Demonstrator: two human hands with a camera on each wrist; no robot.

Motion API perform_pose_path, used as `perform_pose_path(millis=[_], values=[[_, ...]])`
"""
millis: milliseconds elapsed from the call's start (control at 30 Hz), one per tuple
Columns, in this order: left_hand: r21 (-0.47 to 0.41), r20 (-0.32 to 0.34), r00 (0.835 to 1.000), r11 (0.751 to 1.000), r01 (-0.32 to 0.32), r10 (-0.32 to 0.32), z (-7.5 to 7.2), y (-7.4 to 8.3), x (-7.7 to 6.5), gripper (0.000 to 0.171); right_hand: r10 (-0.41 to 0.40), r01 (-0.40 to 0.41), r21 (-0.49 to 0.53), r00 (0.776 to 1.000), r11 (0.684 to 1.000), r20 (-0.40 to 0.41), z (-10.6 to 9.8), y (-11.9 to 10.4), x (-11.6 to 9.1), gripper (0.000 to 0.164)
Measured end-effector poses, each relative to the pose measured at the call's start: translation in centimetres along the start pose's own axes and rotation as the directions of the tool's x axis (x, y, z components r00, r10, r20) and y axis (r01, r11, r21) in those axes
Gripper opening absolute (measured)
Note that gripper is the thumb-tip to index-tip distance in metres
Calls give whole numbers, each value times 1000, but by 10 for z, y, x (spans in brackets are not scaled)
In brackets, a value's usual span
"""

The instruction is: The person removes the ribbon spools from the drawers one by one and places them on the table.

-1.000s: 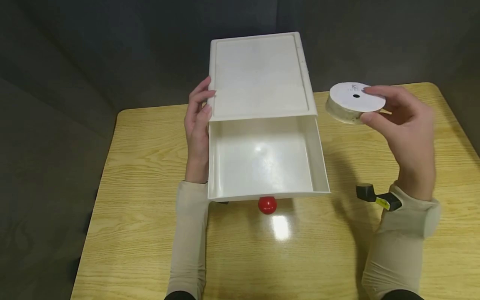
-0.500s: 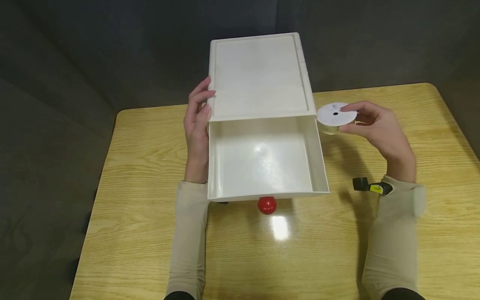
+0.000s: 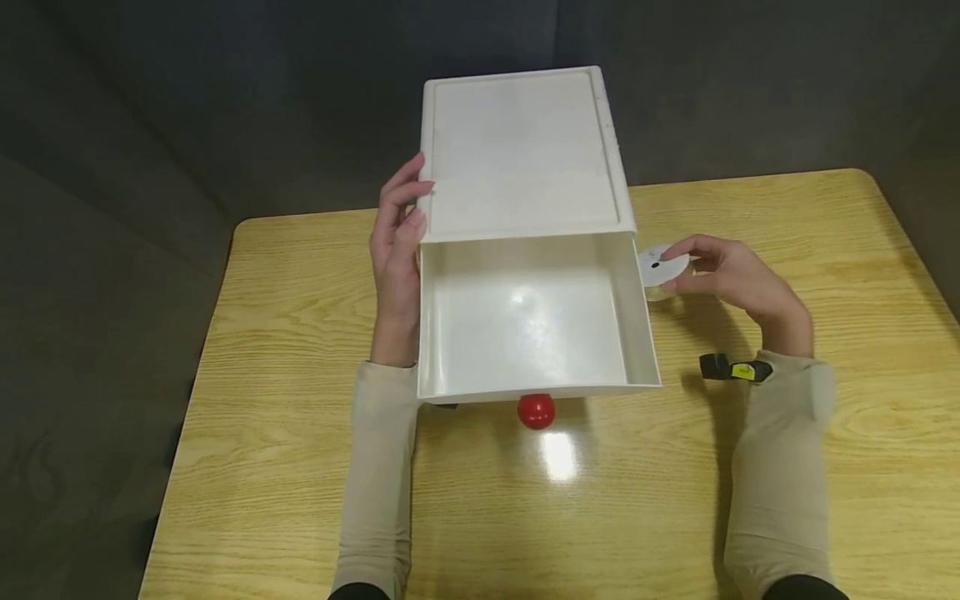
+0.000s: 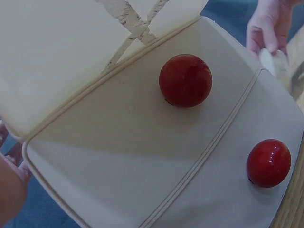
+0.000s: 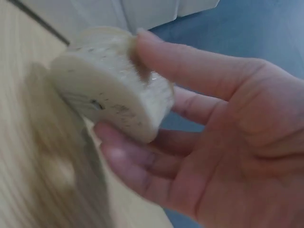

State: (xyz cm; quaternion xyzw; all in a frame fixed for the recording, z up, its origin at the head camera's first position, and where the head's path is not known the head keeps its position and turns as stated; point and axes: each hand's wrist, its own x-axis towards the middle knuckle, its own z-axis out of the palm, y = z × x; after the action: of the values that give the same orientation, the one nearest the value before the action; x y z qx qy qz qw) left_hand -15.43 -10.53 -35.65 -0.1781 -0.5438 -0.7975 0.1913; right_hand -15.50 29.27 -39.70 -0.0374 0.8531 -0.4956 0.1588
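Note:
A cream box unit (image 3: 521,154) stands with its drawer (image 3: 637,333) pulled out toward me; nothing lies inside the drawer. My left hand (image 3: 396,250) rests against the unit's left side, fingertips and thumb at the top edge. Between thumb and fingers, my right hand (image 3: 742,279) pinches a ribbon spool (image 3: 662,273) with a white face and a small centre hole. The spool is low beside the drawer's right wall, which partly hides it in the head view. Close up in the right wrist view, the spool (image 5: 102,83) is tilted, near the wooden surface.
Red ball knobs, an upper one (image 4: 185,80) and a lower one (image 4: 269,163), stick out from the unit in the left wrist view. The wooden table (image 3: 285,350) extends around the unit. Dark curtain-like walls (image 3: 300,100) surround the table.
My right hand has carried the spool left and down, from beside the unit's upper right to close by the open drawer's right wall. My left hand and the unit have stayed put.

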Motion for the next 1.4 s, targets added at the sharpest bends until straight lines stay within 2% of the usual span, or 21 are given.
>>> perform_pose_path(millis=[100, 200, 400, 500, 633, 1000, 1400], values=[[3, 1, 1000, 1000, 0, 0, 0, 0, 0, 28, 25, -23, -30, 998, 999, 60, 0, 6, 3, 46], [19, 1, 1000, 1000, 2, -2, 0, -1, 0, 28, 29, -23, -73, 996, 997, 79, 2, 7, 6, 52], [19, -2, 1000, 1000, 3, -3, 0, 0, 0, 28, 69, -52, -166, 993, 985, 98, 3, 6, 14, 85], [10, -3, 1000, 1000, 6, -6, 0, 0, -1, 28, 85, -63, -202, 991, 977, 100, 3, 6, 17, 94], [13, -6, 1000, 1000, 12, -12, 0, -1, -1, 28, 78, -53, -237, 993, 970, 94, 5, 7, 20, 90], [21, -24, 1000, 1000, 7, -7, 0, 1, -1, 29, 72, -51, -251, 995, 967, 75, 11, 7, 24, 87], [11, -20, 1000, 1000, -1, 2, -4, 0, 0, 28, 61, -41, -226, 995, 973, 84, 15, 5, 26, 88]])
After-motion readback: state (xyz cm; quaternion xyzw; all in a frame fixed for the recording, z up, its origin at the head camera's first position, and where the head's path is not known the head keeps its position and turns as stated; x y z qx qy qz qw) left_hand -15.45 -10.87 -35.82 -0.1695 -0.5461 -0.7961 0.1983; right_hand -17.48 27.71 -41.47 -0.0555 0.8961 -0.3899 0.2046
